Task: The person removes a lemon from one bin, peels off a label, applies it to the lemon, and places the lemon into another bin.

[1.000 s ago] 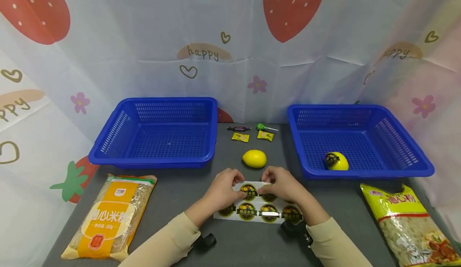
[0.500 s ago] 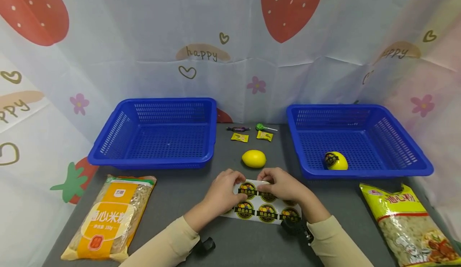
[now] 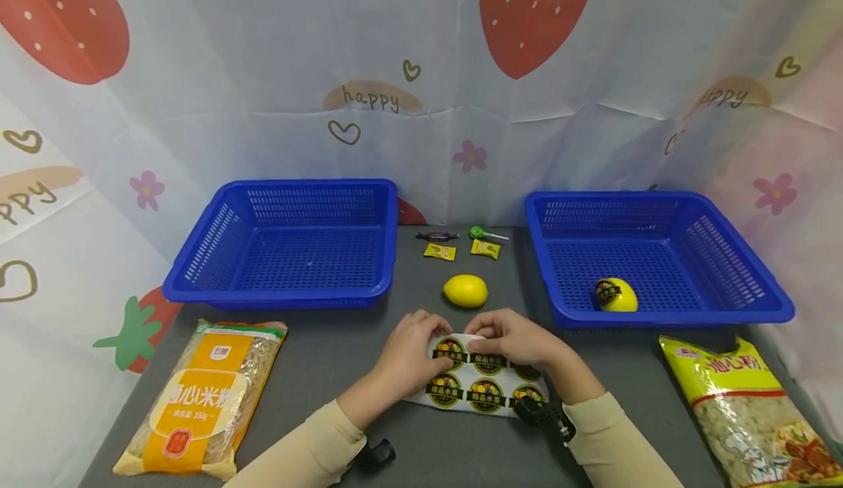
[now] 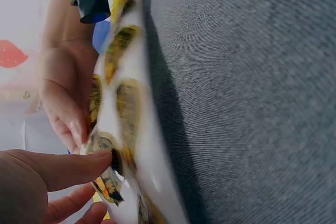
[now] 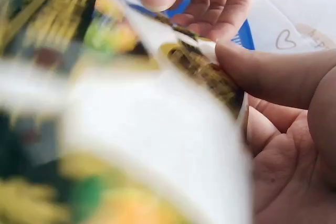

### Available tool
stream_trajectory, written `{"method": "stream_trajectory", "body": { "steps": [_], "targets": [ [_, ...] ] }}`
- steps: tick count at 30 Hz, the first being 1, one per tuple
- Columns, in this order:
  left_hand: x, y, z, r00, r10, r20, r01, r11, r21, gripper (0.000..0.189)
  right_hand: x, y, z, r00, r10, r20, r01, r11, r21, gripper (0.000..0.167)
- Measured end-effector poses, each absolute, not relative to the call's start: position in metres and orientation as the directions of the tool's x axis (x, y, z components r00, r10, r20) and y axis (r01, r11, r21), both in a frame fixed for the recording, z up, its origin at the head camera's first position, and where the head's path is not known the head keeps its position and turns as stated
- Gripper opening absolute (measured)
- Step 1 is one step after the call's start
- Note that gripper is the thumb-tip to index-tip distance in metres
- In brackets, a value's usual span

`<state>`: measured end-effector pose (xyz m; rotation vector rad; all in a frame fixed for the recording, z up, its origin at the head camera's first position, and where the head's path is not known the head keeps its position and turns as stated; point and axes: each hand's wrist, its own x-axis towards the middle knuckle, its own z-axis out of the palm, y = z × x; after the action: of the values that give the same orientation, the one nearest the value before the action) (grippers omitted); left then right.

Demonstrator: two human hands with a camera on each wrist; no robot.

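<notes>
Both hands hold a white sheet of round black-and-gold fruit stickers [image 3: 465, 383] above the table. The left hand [image 3: 410, 350] pinches its far left part, thumb on the printed face and fingers behind, as the left wrist view shows with its thumb [image 4: 79, 169]. The right hand [image 3: 516, 340] grips the far edge on the right, its thumb [image 5: 278, 74] on the sticker side. Just beyond the hands lies a plain yellow lemon [image 3: 465, 291]. Another lemon [image 3: 616, 295], bearing a black sticker, sits in the right blue basket [image 3: 672, 318].
A second blue basket [image 3: 283, 295] stands at the back left. Between the baskets lie a green lollipop [image 3: 477, 233], a dark wrapped candy [image 3: 437, 237] and two yellow candies [image 3: 485, 249]. Noodle bags flank the hands, an orange one [image 3: 204, 393] left and a yellow-green one [image 3: 751, 407] right.
The sheet has shifted and its left end has drawn in behind the left hand. My right hand has moved slightly left, closer to the left hand. The lemons and baskets stay put.
</notes>
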<state>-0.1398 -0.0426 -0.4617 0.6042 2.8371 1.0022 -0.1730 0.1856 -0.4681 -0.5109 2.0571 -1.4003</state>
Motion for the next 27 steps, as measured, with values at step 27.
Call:
{"method": "stream_trajectory", "body": {
  "steps": [27],
  "targets": [
    [-0.1376, -0.0416, -0.4598, -0.916, 0.376, 0.14, 0.386, 0.731, 0.564, 0.024, -0.176, 0.1854, -0.463, -0.756, -0.607, -0.244, 0.005, 0.367, -0.93, 0.02]
  ]
}}
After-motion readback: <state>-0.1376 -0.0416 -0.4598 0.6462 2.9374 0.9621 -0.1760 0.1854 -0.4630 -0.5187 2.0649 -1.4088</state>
